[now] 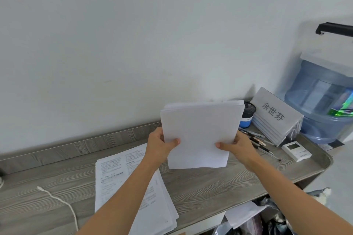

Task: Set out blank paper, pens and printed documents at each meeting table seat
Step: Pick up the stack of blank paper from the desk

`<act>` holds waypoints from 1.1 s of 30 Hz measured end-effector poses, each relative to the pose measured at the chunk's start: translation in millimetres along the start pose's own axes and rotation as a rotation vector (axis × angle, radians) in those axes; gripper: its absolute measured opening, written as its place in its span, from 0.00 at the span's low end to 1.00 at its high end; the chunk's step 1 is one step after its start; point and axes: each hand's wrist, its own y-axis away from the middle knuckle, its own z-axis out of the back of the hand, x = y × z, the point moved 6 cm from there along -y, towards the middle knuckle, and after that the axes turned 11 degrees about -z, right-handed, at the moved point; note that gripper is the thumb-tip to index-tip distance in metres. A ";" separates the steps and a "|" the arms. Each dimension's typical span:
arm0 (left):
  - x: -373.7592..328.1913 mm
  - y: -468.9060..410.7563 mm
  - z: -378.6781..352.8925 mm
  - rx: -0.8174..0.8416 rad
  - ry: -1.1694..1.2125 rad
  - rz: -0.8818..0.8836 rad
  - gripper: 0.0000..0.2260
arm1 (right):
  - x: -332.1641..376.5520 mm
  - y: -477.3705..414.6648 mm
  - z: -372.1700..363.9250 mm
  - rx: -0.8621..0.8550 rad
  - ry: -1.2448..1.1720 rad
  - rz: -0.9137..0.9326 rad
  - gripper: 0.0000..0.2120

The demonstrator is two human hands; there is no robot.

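I hold a stack of blank white paper (pixel 200 131) upright above the grey wooden desk (pixel 210 187). My left hand (pixel 160 145) grips its lower left edge, thumb on the front. Gripping the lower right edge is my right hand (pixel 236 149). A pile of printed documents (pixel 116 177) lies flat on the desk under my left forearm. Several pens (pixel 257 141) lie loose on the desk just right of my right hand.
A black mesh pen holder (pixel 248 114) stands at the wall behind the paper. Stacked name plates (pixel 275 116) lean beside it, with a small white device (pixel 296 150) in front. A blue water jug (pixel 322 99) stands at far right. A white cable (pixel 59 202) lies at left.
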 end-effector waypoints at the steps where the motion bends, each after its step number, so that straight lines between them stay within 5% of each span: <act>1: 4.9 2.2 0.7 0.017 -0.027 0.013 0.20 | -2.7 -0.5 0.9 -0.008 0.006 -0.007 0.22; 6: 15.4 8.2 -7.6 0.082 -0.022 0.066 0.12 | -16.1 -5.2 -5.1 -0.002 0.053 -0.089 0.13; 12: -13.6 11.2 -2.2 0.070 0.051 0.023 0.07 | 23.1 13.2 -18.2 -0.106 0.133 0.063 0.03; 16: -21.2 30.8 23.8 -0.062 0.250 0.149 0.03 | 42.5 28.9 -37.5 0.028 0.122 0.112 0.07; 20: 0.9 75.8 38.3 -0.152 0.470 0.381 0.11 | 33.8 40.7 -64.2 0.208 0.123 0.056 0.05; 33: 18.1 309.1 18.1 -1.163 0.088 0.463 0.09 | -61.1 78.3 -113.3 0.938 0.389 -0.102 0.06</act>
